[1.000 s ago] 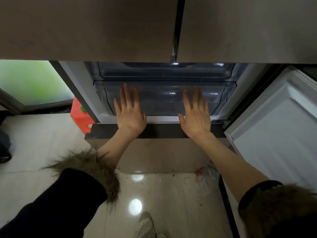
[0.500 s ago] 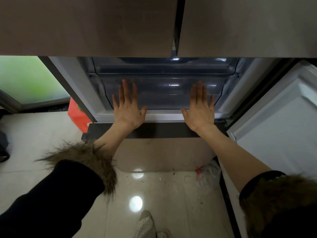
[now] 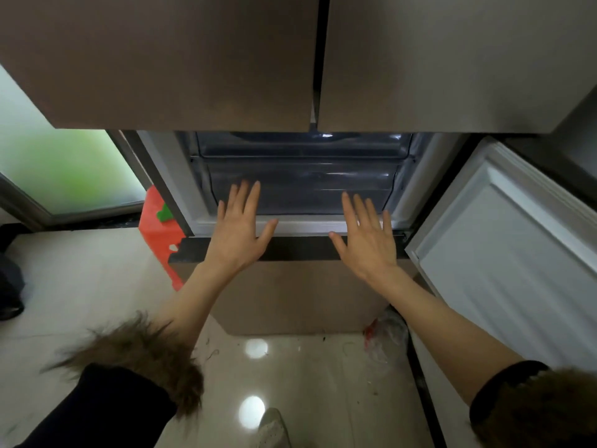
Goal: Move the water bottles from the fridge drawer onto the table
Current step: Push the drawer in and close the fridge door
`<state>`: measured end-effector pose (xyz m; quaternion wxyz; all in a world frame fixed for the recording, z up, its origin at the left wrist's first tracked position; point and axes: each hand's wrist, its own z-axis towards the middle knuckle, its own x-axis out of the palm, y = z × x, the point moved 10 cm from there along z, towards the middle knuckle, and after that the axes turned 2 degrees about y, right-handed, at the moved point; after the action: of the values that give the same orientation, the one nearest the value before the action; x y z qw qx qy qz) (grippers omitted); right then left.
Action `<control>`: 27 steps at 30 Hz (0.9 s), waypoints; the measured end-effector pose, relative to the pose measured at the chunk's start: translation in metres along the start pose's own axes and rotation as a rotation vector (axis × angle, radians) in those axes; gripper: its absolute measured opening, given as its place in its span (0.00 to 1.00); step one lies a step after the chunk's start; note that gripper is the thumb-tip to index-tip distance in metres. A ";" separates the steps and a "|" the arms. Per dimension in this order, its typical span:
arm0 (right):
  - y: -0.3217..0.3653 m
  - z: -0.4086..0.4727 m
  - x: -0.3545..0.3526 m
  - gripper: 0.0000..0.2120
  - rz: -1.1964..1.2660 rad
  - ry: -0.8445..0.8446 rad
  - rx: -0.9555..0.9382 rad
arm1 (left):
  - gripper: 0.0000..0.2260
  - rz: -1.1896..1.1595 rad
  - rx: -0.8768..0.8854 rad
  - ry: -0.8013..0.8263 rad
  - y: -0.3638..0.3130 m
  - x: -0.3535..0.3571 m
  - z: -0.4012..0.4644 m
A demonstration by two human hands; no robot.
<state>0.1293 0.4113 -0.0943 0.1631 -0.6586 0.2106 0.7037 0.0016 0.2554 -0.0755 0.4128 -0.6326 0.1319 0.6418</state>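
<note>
Head view. The fridge drawer (image 3: 300, 189) stands below two closed brown upper doors (image 3: 226, 59). It shows as a dark translucent bin, and its brown front panel (image 3: 290, 295) faces the floor side of the frame with a dark top edge (image 3: 300, 250) running across it. No water bottle can be made out inside the visible part of the bin; its interior is dim and its contents cannot be told.

The left hand (image 3: 240, 232) lies palm down with fingers straight and spread, the heel at the dark top edge and the fingertips reaching over the pale rim into the bin area. It holds nothing. The right hand (image 3: 368, 237) lies the same way, flat, fingers straight and slightly splayed, over the same edge and well apart from the left. It holds nothing. Whether the palms press on the edge or hover just above it cannot be told.

Both forearms are bare, ending in black sleeves with brown fur cuffs (image 3: 145, 354). A white door panel (image 3: 510, 263) stands open at the right. A red object (image 3: 158, 227) sits on the floor left of the drawer, beside a frosted green-tinted window (image 3: 71, 169). The glossy tiled floor (image 3: 290, 376) carries light reflections, small debris and a crumpled plastic bag (image 3: 386, 334) near the panel's right corner.
</note>
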 end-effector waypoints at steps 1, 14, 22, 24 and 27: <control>0.001 -0.011 -0.009 0.33 0.004 -0.007 -0.005 | 0.31 0.004 -0.002 -0.007 -0.003 -0.007 -0.011; 0.008 -0.189 -0.093 0.32 0.008 -0.094 0.103 | 0.30 0.058 0.166 0.053 -0.079 -0.060 -0.163; -0.017 -0.331 -0.126 0.37 -0.056 -0.175 0.265 | 0.31 0.036 0.371 0.102 -0.132 -0.073 -0.252; -0.031 -0.362 -0.137 0.38 -0.066 -0.182 0.323 | 0.31 0.024 0.401 0.116 -0.152 -0.078 -0.272; -0.054 -0.404 -0.154 0.37 -0.083 -0.231 0.382 | 0.33 0.006 0.466 0.109 -0.189 -0.087 -0.293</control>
<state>0.5154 0.2584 0.0369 0.3365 -0.5390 0.2929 0.7145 0.3273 0.1394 0.0231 0.5380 -0.5535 0.3003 0.5604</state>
